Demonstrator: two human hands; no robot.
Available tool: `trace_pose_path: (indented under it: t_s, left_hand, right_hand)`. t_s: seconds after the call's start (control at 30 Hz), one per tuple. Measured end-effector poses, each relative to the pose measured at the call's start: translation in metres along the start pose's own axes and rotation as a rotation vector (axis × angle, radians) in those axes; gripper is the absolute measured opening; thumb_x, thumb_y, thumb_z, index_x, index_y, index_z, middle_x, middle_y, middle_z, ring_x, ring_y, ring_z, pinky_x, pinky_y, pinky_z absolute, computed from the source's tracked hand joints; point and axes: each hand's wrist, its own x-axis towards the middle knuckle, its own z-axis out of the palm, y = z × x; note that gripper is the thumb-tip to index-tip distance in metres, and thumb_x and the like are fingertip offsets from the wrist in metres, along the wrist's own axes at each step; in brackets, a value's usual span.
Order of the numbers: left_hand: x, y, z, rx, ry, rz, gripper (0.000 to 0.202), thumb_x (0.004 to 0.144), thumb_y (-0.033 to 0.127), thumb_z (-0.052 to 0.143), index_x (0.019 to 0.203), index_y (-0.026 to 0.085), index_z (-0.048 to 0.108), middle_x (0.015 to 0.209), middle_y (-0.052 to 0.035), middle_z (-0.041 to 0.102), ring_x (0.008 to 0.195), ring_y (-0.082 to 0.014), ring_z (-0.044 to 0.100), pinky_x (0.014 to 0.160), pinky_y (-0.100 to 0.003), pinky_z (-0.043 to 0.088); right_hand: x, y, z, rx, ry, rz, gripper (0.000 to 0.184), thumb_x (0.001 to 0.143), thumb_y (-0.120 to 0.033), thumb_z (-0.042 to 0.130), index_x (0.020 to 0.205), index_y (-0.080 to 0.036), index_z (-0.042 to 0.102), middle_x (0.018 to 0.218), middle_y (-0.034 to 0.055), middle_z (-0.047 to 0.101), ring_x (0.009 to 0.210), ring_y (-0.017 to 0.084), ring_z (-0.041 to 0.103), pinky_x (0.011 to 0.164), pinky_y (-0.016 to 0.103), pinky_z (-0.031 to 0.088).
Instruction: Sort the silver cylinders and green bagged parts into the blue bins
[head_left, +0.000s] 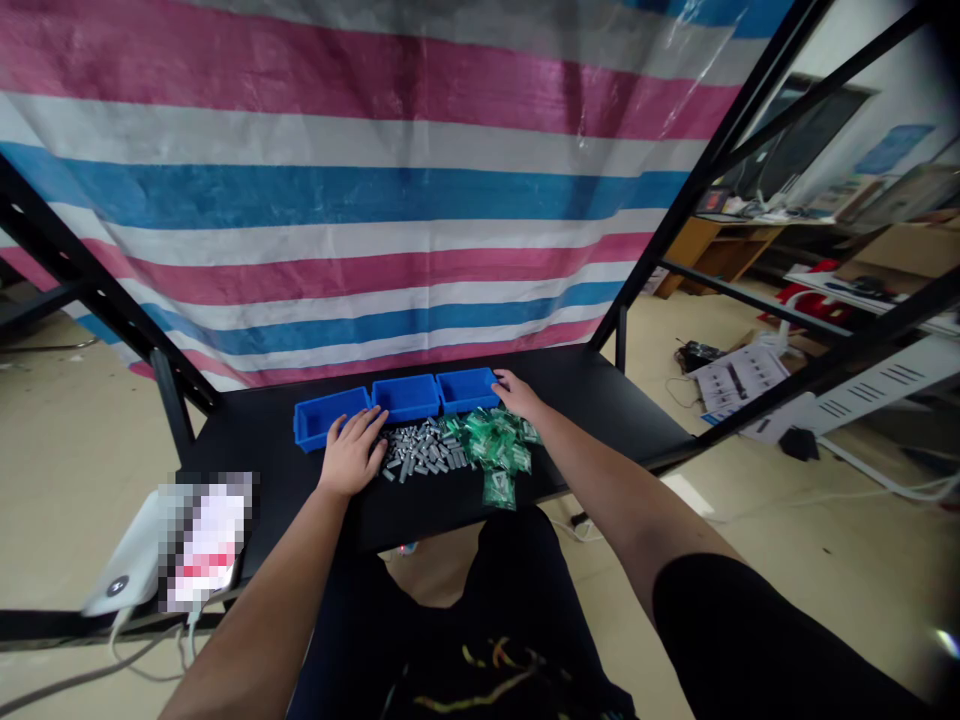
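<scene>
At the far left a white device (124, 572) with a cable sits on the front corner of the black table (615, 410), partly behind a blurred patch. It is well apart from the rest, probably set there to keep it out of the hands' way. Further in, three blue bins line the back of the table side by side in front of the striped tarp (375, 200): the left bin (324, 420), the middle bin (406, 398) and the right bin (465, 388). All are within arm's reach, and nothing shows inside them from this angle. The left hand (351, 455) lies palm down on the table just in front of the left bin, its grip wide, fingers spread and holding nothing. Its fingertips touch the left edge of the grey metal pieces (424, 452), a loose heap of small cylinders in front of the middle bin, as if to hem the heap in. Touching the heap on its right is a pile of green packets (495, 440), with a stray packet (499, 490) lying a little apart toward the front edge. The right hand (517, 395) rests on the far end of that pile, beside the right bin's front corner. Its fingers curl down, and I cannot tell whether the grip holds a packet or nothing. Both piles lie between the hands, just in front of the bins, which seems to keep every reach short. A black frame strut (675, 220) rises at the right.
</scene>
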Motion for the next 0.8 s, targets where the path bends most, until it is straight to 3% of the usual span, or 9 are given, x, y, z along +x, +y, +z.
trace_pose_path:
  t_s: [0.17, 0.33, 0.43, 0.57, 0.67, 0.8]
  left_hand:
    - [-0.001, 0.003, -0.003, -0.009, 0.031, 0.020, 0.055, 0.096, 0.032, 0.047, 0.151, 0.027, 0.045, 0.150, -0.0079, 0.054, 0.145, -0.0286, 0.043, 0.126, -0.056, 0.006]
    - [-0.001, 0.003, -0.003, -0.009, 0.066, -0.010, 0.052, 0.096, 0.032, 0.047, 0.148, 0.024, 0.048, 0.148, -0.0102, 0.055, 0.145, -0.0302, 0.043, 0.125, -0.060, -0.002]
    - [-0.001, 0.002, -0.002, -0.032, 0.065, -0.010, 0.049, 0.095, 0.031, 0.048, 0.143, 0.024, 0.052, 0.144, -0.0109, 0.059, 0.142, -0.0294, 0.047, 0.126, -0.059, 0.002]
    - [0.000, 0.002, -0.003, -0.067, 0.062, 0.002, 0.042, 0.093, 0.030, 0.048, 0.134, 0.022, 0.057, 0.137, -0.0123, 0.062, 0.138, -0.0289, 0.050, 0.126, -0.057, 0.010]
    - [0.000, 0.004, -0.005, -0.068, 0.094, -0.004, 0.035, 0.093, 0.029, 0.049, 0.125, 0.022, 0.060, 0.134, -0.0121, 0.063, 0.140, -0.0294, 0.048, 0.126, -0.058, 0.009]
    - [-0.002, 0.009, -0.009, -0.080, 0.137, -0.024, 0.028, 0.091, 0.027, 0.051, 0.116, 0.022, 0.062, 0.128, -0.0111, 0.065, 0.138, -0.0298, 0.049, 0.125, -0.060, 0.008]
  right_hand:
    - [-0.029, -0.002, -0.014, -0.066, 0.218, -0.142, 0.033, 0.090, -0.034, 0.060, 0.121, -0.021, 0.063, 0.121, 0.0112, 0.065, 0.114, 0.024, 0.063, 0.105, 0.040, 0.048]
    - [-0.083, 0.019, -0.033, -0.099, 0.331, -0.139, 0.027, 0.084, -0.033, 0.061, 0.108, -0.023, 0.067, 0.113, 0.0089, 0.063, 0.107, 0.025, 0.063, 0.101, 0.042, 0.051]
    - [-0.117, 0.036, -0.039, -0.135, 0.339, -0.184, 0.025, 0.085, -0.031, 0.059, 0.106, -0.023, 0.069, 0.111, 0.0098, 0.066, 0.109, 0.027, 0.063, 0.101, 0.044, 0.050]
    - [-0.150, 0.047, -0.039, -0.281, 0.250, -0.218, 0.036, 0.084, -0.038, 0.064, 0.118, -0.027, 0.070, 0.126, 0.0103, 0.065, 0.118, 0.031, 0.059, 0.107, 0.051, 0.045]
    - [-0.160, 0.047, -0.039, -0.313, 0.239, -0.239, 0.038, 0.086, -0.038, 0.062, 0.120, -0.026, 0.071, 0.128, 0.0099, 0.066, 0.120, 0.030, 0.059, 0.108, 0.050, 0.044]
    - [-0.163, 0.043, -0.037, -0.271, 0.245, -0.271, 0.025, 0.088, -0.036, 0.061, 0.107, -0.025, 0.074, 0.121, 0.0088, 0.070, 0.114, 0.028, 0.063, 0.105, 0.049, 0.047]
